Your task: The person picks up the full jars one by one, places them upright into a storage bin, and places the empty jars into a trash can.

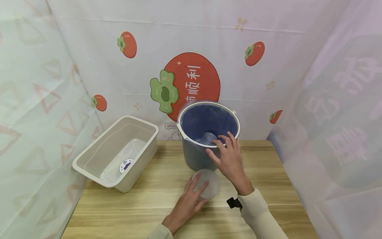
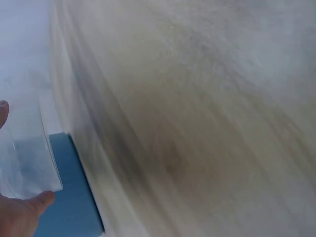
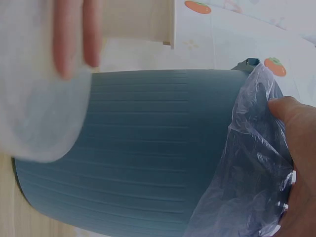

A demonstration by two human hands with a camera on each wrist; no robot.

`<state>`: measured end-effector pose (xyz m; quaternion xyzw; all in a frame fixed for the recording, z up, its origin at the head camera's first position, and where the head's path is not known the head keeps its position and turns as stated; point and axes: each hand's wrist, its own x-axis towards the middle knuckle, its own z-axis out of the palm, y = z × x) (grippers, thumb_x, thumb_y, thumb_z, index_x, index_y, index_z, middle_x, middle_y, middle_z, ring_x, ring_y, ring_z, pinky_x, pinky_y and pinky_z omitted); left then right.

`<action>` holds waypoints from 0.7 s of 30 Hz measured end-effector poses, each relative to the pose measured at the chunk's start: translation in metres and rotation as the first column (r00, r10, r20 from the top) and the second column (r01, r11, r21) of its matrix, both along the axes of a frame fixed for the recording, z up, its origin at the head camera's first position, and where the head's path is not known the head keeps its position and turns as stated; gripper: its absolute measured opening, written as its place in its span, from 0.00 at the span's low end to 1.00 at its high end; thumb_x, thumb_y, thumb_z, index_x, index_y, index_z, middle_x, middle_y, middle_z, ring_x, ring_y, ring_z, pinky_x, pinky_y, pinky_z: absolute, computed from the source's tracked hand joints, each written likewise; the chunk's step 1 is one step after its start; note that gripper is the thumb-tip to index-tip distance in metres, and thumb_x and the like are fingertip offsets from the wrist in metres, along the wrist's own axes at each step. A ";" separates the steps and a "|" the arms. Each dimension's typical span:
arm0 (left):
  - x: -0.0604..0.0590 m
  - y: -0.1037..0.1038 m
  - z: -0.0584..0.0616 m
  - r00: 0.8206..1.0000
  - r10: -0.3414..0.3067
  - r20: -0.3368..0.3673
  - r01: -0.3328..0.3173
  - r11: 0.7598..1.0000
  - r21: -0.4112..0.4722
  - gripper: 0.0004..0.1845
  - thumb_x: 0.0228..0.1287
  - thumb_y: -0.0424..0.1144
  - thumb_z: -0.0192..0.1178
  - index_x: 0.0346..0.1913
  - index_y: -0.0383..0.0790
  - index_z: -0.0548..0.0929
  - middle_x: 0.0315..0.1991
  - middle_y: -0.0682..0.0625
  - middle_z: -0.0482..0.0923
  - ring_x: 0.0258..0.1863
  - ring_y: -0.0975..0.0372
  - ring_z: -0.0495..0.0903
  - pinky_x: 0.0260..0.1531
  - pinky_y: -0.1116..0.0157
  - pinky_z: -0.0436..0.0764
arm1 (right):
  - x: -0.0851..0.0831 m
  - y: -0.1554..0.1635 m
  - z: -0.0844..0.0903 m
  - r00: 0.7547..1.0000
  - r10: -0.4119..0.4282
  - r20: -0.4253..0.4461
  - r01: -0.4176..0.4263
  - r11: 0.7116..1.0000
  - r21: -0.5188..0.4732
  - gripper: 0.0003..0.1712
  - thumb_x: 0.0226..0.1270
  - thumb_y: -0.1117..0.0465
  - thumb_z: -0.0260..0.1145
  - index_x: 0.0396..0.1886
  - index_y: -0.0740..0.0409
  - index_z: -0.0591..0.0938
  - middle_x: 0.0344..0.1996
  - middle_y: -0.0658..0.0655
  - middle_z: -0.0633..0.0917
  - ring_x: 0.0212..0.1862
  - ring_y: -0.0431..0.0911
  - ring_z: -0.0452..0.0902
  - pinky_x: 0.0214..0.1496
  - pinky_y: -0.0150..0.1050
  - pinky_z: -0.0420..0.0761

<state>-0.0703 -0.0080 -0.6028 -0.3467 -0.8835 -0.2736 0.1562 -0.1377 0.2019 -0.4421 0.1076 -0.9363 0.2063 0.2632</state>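
Note:
My left hand grips a round, translucent plastic tub in front of the dark blue bin. In the left wrist view the tub shows side-on, with the thumb and a fingertip at its edges. My right hand holds the front right of the bin's white rim, fingers bent over it and thumb on the outside. A thin clear bag lines the bin and hangs over its outside, under the right thumb. A pale, round translucent thing lies inside the bin, partly hidden by the rim.
A deep beige plastic basin stands on the left of the wooden table, with a round printed label on its floor. Printed white cloth hangs behind and on both sides. A black strap is on the right wrist.

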 end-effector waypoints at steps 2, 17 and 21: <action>0.002 -0.006 0.006 1.000 0.009 0.002 -0.009 1.000 0.006 0.43 0.68 0.52 0.77 0.83 0.53 0.71 0.85 0.36 0.60 0.77 0.32 0.70 0.58 0.46 0.89 | 0.000 0.000 0.000 1.000 0.002 -0.001 -0.002 1.000 0.001 0.26 0.71 0.42 0.76 0.57 0.55 0.88 0.65 0.68 0.82 0.81 0.69 0.64 0.82 0.80 0.53; 0.016 -0.056 0.059 0.996 0.069 -0.055 -0.065 0.995 0.069 0.46 0.64 0.53 0.78 0.84 0.56 0.70 0.86 0.39 0.59 0.79 0.36 0.69 0.64 0.44 0.86 | 0.001 0.000 0.001 1.000 0.000 0.008 0.000 1.000 -0.007 0.26 0.71 0.42 0.76 0.57 0.55 0.88 0.65 0.68 0.82 0.81 0.69 0.64 0.82 0.81 0.52; 0.018 -0.069 0.077 0.995 0.081 -0.052 -0.077 0.994 0.081 0.41 0.71 0.57 0.72 0.83 0.56 0.70 0.87 0.40 0.58 0.79 0.36 0.68 0.66 0.42 0.84 | 0.001 0.000 0.002 1.000 -0.001 0.022 0.001 1.000 -0.010 0.26 0.71 0.42 0.76 0.57 0.55 0.88 0.66 0.68 0.81 0.81 0.69 0.63 0.82 0.80 0.52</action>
